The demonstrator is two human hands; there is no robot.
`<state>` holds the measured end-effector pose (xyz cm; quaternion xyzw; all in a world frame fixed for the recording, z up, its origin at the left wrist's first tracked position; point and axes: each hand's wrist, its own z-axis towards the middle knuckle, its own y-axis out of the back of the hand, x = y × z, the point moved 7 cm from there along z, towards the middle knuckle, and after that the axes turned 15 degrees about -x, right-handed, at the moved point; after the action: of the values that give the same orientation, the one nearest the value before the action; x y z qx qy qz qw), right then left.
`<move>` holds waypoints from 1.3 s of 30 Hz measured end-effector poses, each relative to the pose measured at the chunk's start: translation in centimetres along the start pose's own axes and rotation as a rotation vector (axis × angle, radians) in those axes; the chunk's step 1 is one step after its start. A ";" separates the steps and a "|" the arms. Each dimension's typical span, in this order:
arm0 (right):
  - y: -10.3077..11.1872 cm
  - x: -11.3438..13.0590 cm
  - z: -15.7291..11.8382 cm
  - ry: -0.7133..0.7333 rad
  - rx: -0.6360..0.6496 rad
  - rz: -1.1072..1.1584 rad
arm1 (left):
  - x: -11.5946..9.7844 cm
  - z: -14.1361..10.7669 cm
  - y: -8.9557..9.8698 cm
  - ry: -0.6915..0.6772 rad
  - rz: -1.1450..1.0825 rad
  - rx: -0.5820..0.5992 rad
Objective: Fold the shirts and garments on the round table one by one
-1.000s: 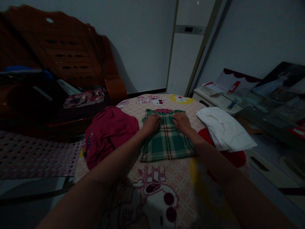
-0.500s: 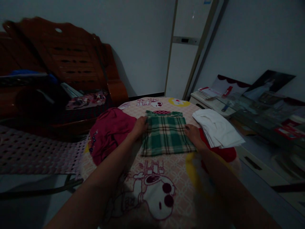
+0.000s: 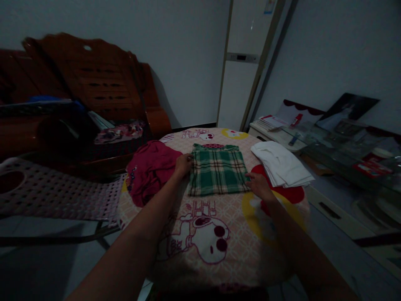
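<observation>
A green plaid shirt (image 3: 217,171) lies folded into a rough rectangle on the patterned tablecloth (image 3: 238,225), its neck edge at the far side. My left hand (image 3: 183,165) is at the shirt's upper left edge, fingers curled in and closed on the cloth. At the right edge, my right hand (image 3: 260,184) touches the fabric with its fingers stretched out and apart. Just left of my left hand sits a crumpled magenta garment (image 3: 152,169). A folded white cloth (image 3: 280,163) rests beyond my right hand, partly over a red patch (image 3: 291,194).
A woven chair (image 3: 69,192) stands left of the round table, before a wooden sofa (image 3: 103,83) with cloths on it. To the right is a glass-topped cabinet (image 3: 332,150) carrying papers and small items. A tall white unit (image 3: 239,88) stands by the back wall.
My right hand has slid a little down the shirt's right edge, and its fingers have straightened. The left hand stays at the left edge. The whole view has shifted slightly.
</observation>
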<state>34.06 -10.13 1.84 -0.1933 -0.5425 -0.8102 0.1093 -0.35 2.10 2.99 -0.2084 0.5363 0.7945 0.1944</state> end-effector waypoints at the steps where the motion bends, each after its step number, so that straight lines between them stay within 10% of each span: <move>1: 0.1 -0.2 -0.1 -0.019 -0.008 0.028 | 0.0 0.0 0.3 0.002 -0.023 -0.042; 7: 0.9 -0.8 -0.3 -0.075 -0.063 0.118 | -1.1 -1.4 2.7 -0.172 -0.040 -0.120; 14: 1.1 -0.3 -1.6 -0.111 0.060 0.262 | -3.6 -9.2 3.0 -0.475 -0.125 0.575; 19: 0.6 -0.1 -2.4 -0.327 0.135 0.380 | -5.0 -12.9 3.5 -0.635 0.207 0.385; 25: 1.7 0.0 -2.9 -0.387 0.184 0.413 | -4.6 -11.9 3.6 -0.643 0.180 0.399; 32: 1.3 -0.4 -6.6 -0.337 0.700 0.406 | -3.1 -13.3 4.4 -0.604 -0.128 0.778; 39: 1.5 0.4 -6.2 -0.232 0.773 0.450 | -4.1 -9.7 4.9 -0.470 -0.315 0.826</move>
<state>33.03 -16.39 1.18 -0.3407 -0.7578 -0.4777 0.2853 1.71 -9.00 5.71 -0.0076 0.7098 0.5022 0.4939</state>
